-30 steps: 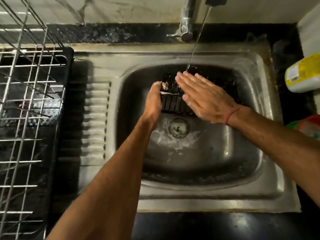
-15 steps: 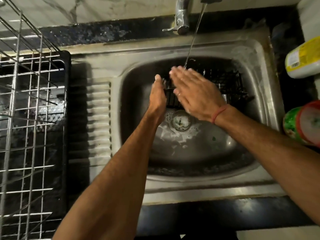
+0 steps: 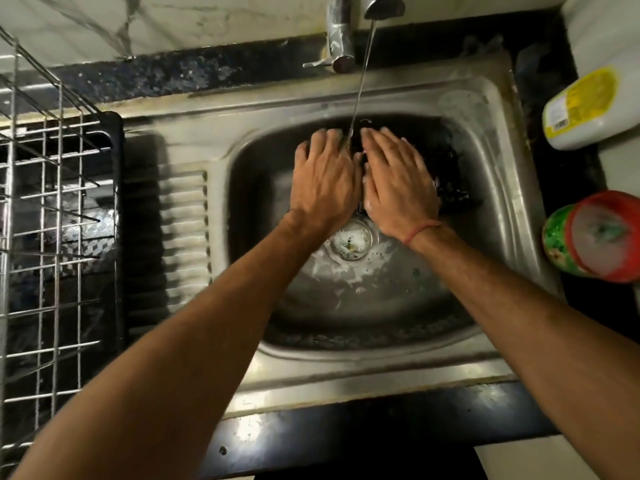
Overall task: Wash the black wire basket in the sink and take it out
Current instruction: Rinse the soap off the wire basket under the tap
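Black wire basket point(image 3: 446, 174) covered by two hands in the steel sink point(image 3: 502, 188).
Left hand point(image 3: 323, 181) and right hand point(image 3: 398, 181) are laid flat, fingers nearly straight, under the tap's stream point(image 3: 360, 81); contact cannot be told.

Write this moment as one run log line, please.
stage: rinsing | black wire basket: in sink | tap water: running | left hand, right hand: open, over basket

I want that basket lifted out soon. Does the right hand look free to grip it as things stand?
Probably yes: the right hand already lies flat over the black wire basket, with only running water nearby.
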